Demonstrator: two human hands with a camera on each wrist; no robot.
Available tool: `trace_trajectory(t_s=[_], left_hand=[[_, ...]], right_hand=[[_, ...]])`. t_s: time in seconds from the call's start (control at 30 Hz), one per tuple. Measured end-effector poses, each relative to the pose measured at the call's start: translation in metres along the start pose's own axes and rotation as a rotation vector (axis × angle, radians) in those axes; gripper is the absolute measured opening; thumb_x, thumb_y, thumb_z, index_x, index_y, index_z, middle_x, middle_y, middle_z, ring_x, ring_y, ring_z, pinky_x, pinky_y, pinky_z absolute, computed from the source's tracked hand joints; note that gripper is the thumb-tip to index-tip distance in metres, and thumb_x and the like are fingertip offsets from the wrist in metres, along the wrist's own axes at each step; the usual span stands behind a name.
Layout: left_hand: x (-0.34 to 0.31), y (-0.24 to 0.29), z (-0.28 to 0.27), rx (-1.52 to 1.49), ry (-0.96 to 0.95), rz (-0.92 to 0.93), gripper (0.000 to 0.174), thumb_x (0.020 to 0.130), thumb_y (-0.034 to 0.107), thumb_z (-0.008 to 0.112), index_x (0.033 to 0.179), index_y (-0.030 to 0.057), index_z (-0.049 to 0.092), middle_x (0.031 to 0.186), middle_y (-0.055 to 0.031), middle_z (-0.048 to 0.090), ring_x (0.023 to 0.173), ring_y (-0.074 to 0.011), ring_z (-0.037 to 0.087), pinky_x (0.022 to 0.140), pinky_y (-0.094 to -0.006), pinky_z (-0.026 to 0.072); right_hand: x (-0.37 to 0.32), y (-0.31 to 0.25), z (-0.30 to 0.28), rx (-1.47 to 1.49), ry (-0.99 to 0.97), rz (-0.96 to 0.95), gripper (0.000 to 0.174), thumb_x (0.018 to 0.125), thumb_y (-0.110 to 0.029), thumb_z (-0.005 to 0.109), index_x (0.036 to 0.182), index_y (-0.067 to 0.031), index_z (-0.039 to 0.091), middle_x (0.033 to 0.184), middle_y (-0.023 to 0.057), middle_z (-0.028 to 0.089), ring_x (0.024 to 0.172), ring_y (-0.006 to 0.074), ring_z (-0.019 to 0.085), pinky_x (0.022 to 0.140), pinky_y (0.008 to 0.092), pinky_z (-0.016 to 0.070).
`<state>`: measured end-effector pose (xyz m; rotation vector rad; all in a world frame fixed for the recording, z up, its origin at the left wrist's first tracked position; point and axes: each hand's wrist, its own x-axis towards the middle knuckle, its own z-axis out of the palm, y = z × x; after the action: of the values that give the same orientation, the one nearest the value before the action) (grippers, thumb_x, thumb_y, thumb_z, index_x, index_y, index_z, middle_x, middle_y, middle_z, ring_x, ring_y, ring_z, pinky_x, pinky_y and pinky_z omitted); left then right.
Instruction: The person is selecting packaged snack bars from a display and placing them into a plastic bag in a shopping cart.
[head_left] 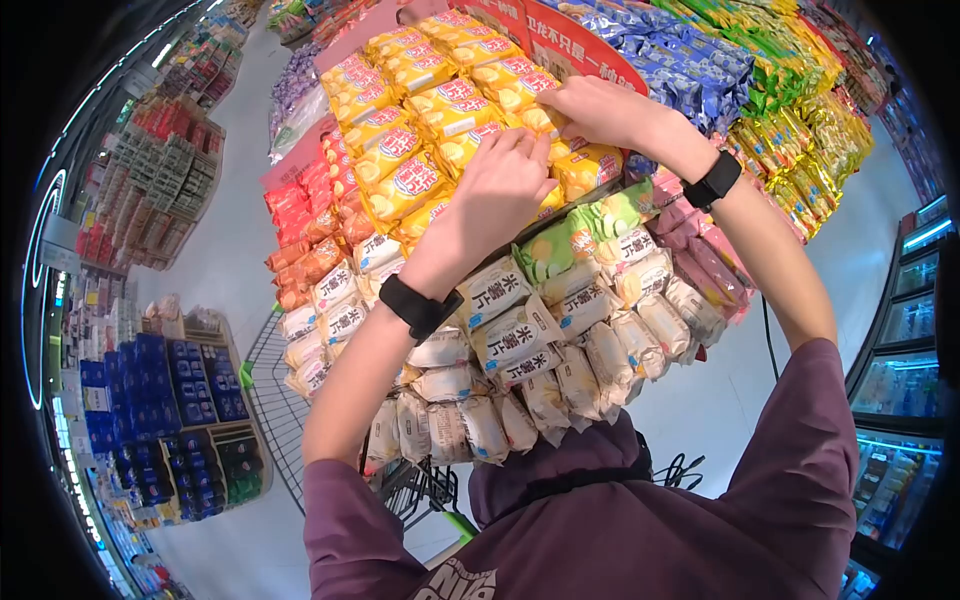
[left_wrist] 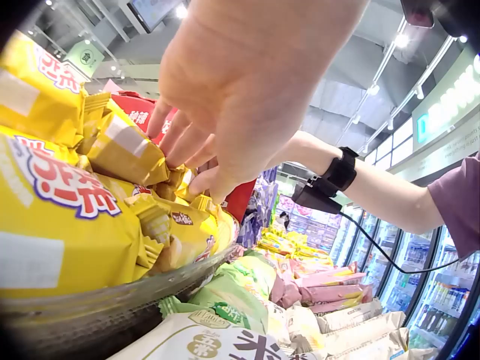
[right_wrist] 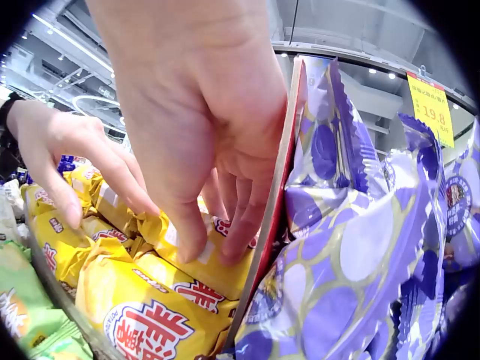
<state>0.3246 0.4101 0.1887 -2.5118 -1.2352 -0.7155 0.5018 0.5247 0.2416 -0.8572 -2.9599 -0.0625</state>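
Note:
Yellow chip packets (head_left: 415, 180) with red and white lettering lie in rows on top of the display. At their right side, my right hand (head_left: 605, 110) reaches down beside the red sign. Its thumb and fingers pinch a yellow chip packet (right_wrist: 214, 271) in the right wrist view. My left hand (head_left: 505, 185) is over the front rows, just left of the right one. The left hand's fingers (left_wrist: 180, 139) extend down against a yellow packet (left_wrist: 124, 146), with the thumb spread apart. A clear plastic rim (left_wrist: 135, 289) runs along the front of these packets.
White packets (head_left: 515, 335) and green packets (head_left: 560, 250) fill the lower front tier. Purple packets (right_wrist: 337, 262) stand beyond the red sign (head_left: 560, 45). A shopping cart (head_left: 275, 370) stands at the left, and lit fridges (head_left: 895, 400) line the right.

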Motion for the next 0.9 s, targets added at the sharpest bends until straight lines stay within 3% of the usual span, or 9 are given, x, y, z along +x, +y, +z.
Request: trace_trajectory(t_s=[0.13, 0.23, 0.27, 0.47, 0.57, 0.67, 0.8, 0.9], left_hand=[[0.000, 0.003, -0.001, -0.047, -0.040, -0.049, 0.049, 0.087, 0.023, 0.066, 0.123, -0.0080, 0.054, 0.114, -0.0253, 0.064, 0.116, -0.0362, 0.056, 0.102, -0.0426, 0.0424], [0.003, 0.008, -0.005, -0.062, -0.118, -0.114, 0.048, 0.088, 0.023, 0.065, 0.124, -0.0069, 0.054, 0.120, -0.0267, 0.062, 0.121, -0.0377, 0.054, 0.105, -0.0440, 0.0410], [0.005, 0.011, -0.007, -0.062, -0.137, -0.136, 0.048, 0.089, 0.024, 0.065, 0.124, -0.0063, 0.054, 0.122, -0.0271, 0.061, 0.122, -0.0382, 0.053, 0.106, -0.0443, 0.0405], [0.015, 0.047, -0.032, -0.024, -0.018, -0.123, 0.046, 0.089, 0.024, 0.067, 0.125, -0.0016, 0.057, 0.128, -0.0221, 0.060, 0.126, -0.0366, 0.051, 0.106, -0.0444, 0.0402], [0.011, 0.069, -0.062, -0.054, -0.095, -0.182, 0.044, 0.089, 0.024, 0.068, 0.123, -0.0016, 0.058, 0.128, -0.0195, 0.061, 0.124, -0.0352, 0.053, 0.105, -0.0444, 0.0406], [-0.003, 0.085, -0.080, -0.067, -0.140, -0.231, 0.038, 0.089, 0.024, 0.068, 0.116, -0.0018, 0.061, 0.121, -0.0185, 0.063, 0.116, -0.0343, 0.056, 0.100, -0.0436, 0.0428], [-0.030, 0.115, -0.107, -0.179, -0.226, -0.378, 0.031, 0.090, 0.020, 0.067, 0.114, 0.0020, 0.062, 0.108, -0.0155, 0.066, 0.105, -0.0337, 0.058, 0.095, -0.0430, 0.0443], [-0.057, 0.141, -0.122, -0.181, -0.154, -0.521, 0.022, 0.090, 0.013, 0.066, 0.110, 0.0034, 0.066, 0.097, -0.0134, 0.068, 0.095, -0.0310, 0.061, 0.088, -0.0396, 0.0472]], right_hand=[[-0.006, -0.004, 0.004, 0.015, 0.099, -0.028, 0.023, 0.077, -0.008, 0.072, 0.095, 0.0021, 0.061, 0.089, 0.0194, 0.066, 0.090, 0.0364, 0.067, 0.076, 0.0447, 0.0540], [-0.008, 0.008, 0.028, 0.004, 0.169, -0.106, 0.031, 0.080, -0.009, 0.069, 0.106, 0.0030, 0.056, 0.094, 0.0210, 0.065, 0.096, 0.0394, 0.063, 0.078, 0.0467, 0.0520], [-0.009, 0.011, 0.034, 0.008, 0.207, -0.135, 0.027, 0.081, -0.007, 0.068, 0.102, 0.0038, 0.055, 0.096, 0.0209, 0.064, 0.099, 0.0400, 0.062, 0.080, 0.0474, 0.0510], [-0.029, 0.001, 0.012, 0.218, 0.115, -0.162, 0.024, 0.084, -0.004, 0.062, 0.106, 0.0037, 0.056, 0.096, 0.0218, 0.066, 0.096, 0.0405, 0.064, 0.080, 0.0481, 0.0517], [-0.050, -0.012, -0.010, 0.299, 0.063, -0.169, 0.021, 0.087, -0.005, 0.059, 0.106, 0.0039, 0.056, 0.097, 0.0227, 0.065, 0.094, 0.0411, 0.064, 0.079, 0.0484, 0.0512], [-0.072, -0.013, -0.009, 0.287, 0.130, -0.257, 0.019, 0.091, -0.010, 0.057, 0.104, 0.0037, 0.057, 0.098, 0.0231, 0.064, 0.094, 0.0416, 0.063, 0.079, 0.0478, 0.0510], [-0.117, -0.028, -0.022, 0.448, 0.075, -0.244, 0.019, 0.091, -0.010, 0.057, 0.105, 0.0040, 0.059, 0.097, 0.0220, 0.064, 0.092, 0.0421, 0.062, 0.079, 0.0472, 0.0511], [-0.165, -0.047, -0.028, 0.619, 0.122, -0.222, 0.023, 0.093, -0.013, 0.058, 0.111, 0.0021, 0.061, 0.100, 0.0197, 0.066, 0.092, 0.0402, 0.063, 0.081, 0.0457, 0.0515]])
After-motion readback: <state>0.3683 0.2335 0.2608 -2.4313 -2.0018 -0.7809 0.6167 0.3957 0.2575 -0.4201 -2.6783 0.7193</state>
